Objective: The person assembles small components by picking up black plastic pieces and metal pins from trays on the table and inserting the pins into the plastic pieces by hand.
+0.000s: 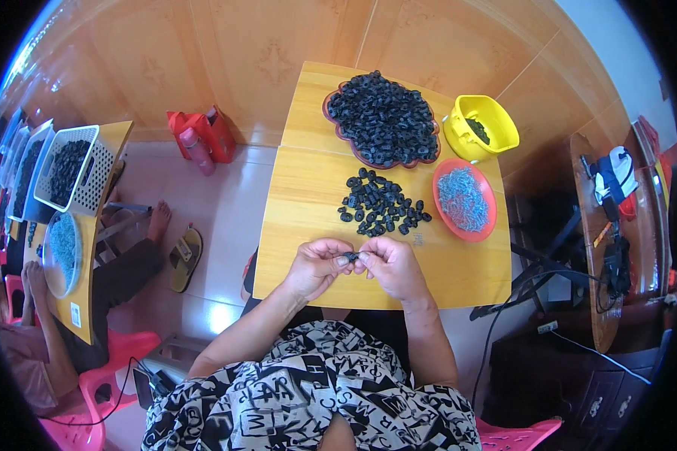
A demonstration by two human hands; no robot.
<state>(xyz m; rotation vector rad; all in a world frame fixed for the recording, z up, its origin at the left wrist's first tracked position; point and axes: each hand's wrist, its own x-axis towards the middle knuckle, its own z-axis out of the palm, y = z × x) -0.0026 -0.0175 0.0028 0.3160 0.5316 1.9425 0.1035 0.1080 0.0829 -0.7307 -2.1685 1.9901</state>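
Over the near part of the table, my left hand (322, 264) and my right hand (386, 263) meet at the fingertips. Between them is a small black plastic part (350, 256), pinched by the left thumb and fingers. The right thumb and index finger press together at its right side; whatever they grip there is too small to make out. Just beyond my hands lie several loose black parts (376, 201). Farther back, a dark red scalloped tray (438, 154) is heaped with similar black parts (384, 116). An orange-red oval plate (490, 197) to the right holds many small silvery-blue pieces (462, 199).
A yellow bucket (506, 128) with dark pieces inside stands at the table's back right. At left, another person (49, 353) sits at a second table (90, 278) with a white basket (94, 161) and a plate of bluish pieces (62, 252). A red bag (214, 131) and pink bottle (197, 154) stand by the wall.
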